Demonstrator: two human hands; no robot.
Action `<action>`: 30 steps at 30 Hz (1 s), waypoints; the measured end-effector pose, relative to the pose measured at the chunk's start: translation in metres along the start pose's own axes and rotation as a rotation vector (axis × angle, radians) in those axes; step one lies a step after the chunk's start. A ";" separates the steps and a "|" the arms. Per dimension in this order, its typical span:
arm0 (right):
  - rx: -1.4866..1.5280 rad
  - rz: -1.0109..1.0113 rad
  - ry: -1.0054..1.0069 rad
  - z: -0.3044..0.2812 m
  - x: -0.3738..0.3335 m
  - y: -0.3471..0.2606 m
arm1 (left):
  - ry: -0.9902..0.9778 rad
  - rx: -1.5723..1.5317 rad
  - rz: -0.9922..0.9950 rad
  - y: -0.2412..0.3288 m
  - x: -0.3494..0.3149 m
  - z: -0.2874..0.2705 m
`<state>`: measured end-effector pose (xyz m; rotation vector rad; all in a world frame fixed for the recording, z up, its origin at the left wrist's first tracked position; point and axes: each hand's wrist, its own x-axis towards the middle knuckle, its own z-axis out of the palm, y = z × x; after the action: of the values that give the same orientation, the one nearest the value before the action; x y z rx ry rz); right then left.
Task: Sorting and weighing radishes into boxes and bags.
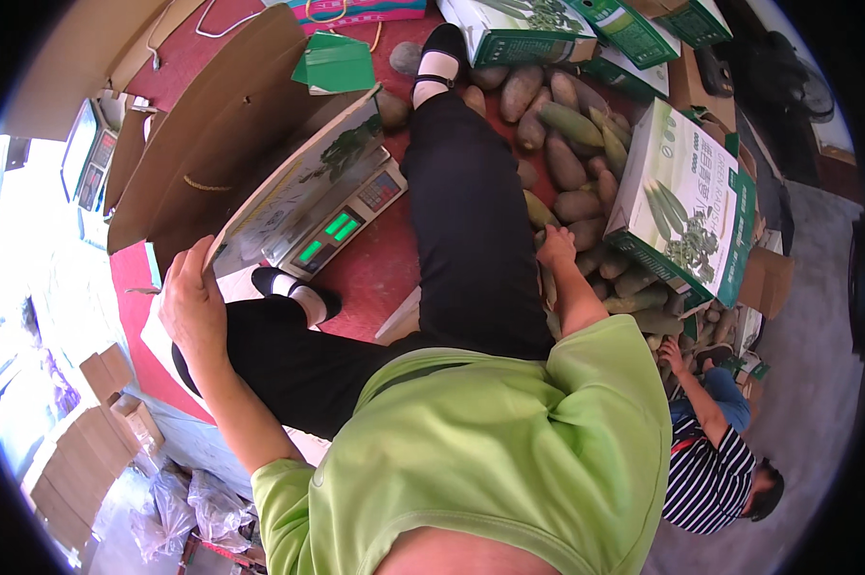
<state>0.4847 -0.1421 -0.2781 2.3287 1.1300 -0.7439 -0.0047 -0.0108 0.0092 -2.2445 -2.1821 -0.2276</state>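
My left hand (195,305) is closed on the near corner of a printed cardboard box (303,182), which stands tilted on a digital scale (341,216) with a lit green display. My right hand (557,251) is down at the near edge of a heap of radishes (567,163), beside my leg. Its fingers curl onto a radish there, though most of what lies under the palm is hidden. One green radish (540,209) lies just beyond those fingertips.
Printed white and green boxes (686,196) stand right of the heap, with more (523,34) behind it. A large brown carton (198,144) rises beyond the scale. At lower right a person in a striped shirt (710,479) reaches into the heap's near end. Plastic bags (217,508) lie at lower left.
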 end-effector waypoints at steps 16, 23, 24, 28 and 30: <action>0.347 -0.051 0.195 -0.003 -0.036 -0.007 | -0.058 0.006 -0.038 -0.001 0.000 -0.005; 0.765 -0.461 0.543 -0.103 -0.035 -0.034 | -0.053 -0.008 -0.024 -0.003 -0.001 -0.008; 0.837 -0.568 0.586 -0.129 -0.040 -0.043 | -0.052 -0.010 -0.010 -0.003 -0.001 -0.007; 1.042 -0.885 0.685 -0.242 -0.097 -0.094 | -0.029 -0.023 0.007 -0.005 -0.001 -0.005; 1.188 -1.031 0.713 -0.289 -0.135 -0.120 | -0.031 -0.012 0.014 -0.006 -0.002 -0.004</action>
<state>0.3956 0.0213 0.0078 2.8907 2.9648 -1.1561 -0.0109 -0.0130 0.0127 -2.2838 -2.1855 -0.2071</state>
